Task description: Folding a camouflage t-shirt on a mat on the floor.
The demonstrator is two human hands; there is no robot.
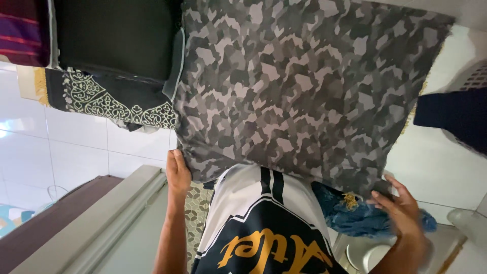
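While I watch from the head camera, my left hand [178, 172] grips the near left edge of a grey camouflage cloth [304, 86] spread wide across the view; my right hand [403, 208] pinches its near right corner. Just beside, a black patterned fabric [111, 101] lies at far left, blue cloth [355, 215] near right.

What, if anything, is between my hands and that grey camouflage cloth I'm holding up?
Nothing visible. The left hand grips the camouflage cloth at its lower left edge, and the right hand touches its lower right corner. The white and black jersey lies below, between the hands.
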